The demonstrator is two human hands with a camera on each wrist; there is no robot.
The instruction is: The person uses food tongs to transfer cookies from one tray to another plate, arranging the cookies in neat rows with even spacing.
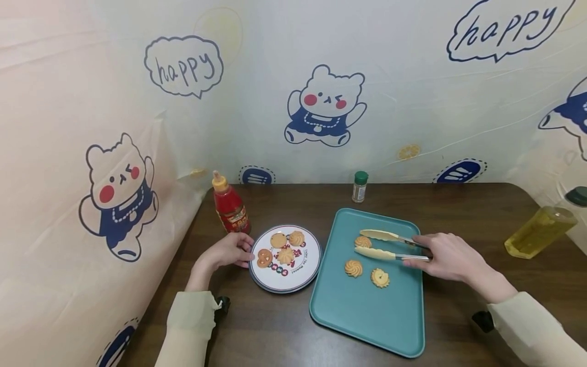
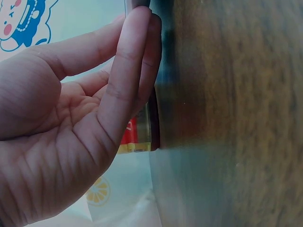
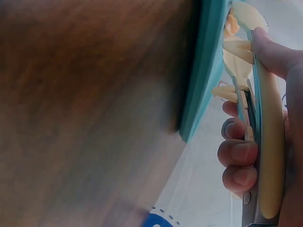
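My right hand (image 1: 447, 256) grips cream-tipped metal tongs (image 1: 378, 254) over the teal baking tray (image 1: 367, 316). Between the parted tong tips sits a swirled cookie (image 1: 363, 242). Two more cookies lie lower on the tray, a swirled one (image 1: 353, 268) and a crimped round one (image 1: 380, 278). The right wrist view shows fingers and thumb wrapped round the tongs' handle (image 3: 271, 156). At the left rim of a white printed plate (image 1: 302, 275), my left hand (image 1: 228, 251) pinches the edge between thumb and fingers. Several cookies lie on that plate, including a pretzel-shaped one (image 1: 264, 258).
A red sauce bottle (image 1: 231, 209) stands just behind my left hand. Behind the tray is a small green-capped spice jar (image 1: 359, 187). An oil bottle (image 1: 541, 232) stands at the far right. A printed cloth (image 1: 257, 112) hangs along the table's back and left sides.
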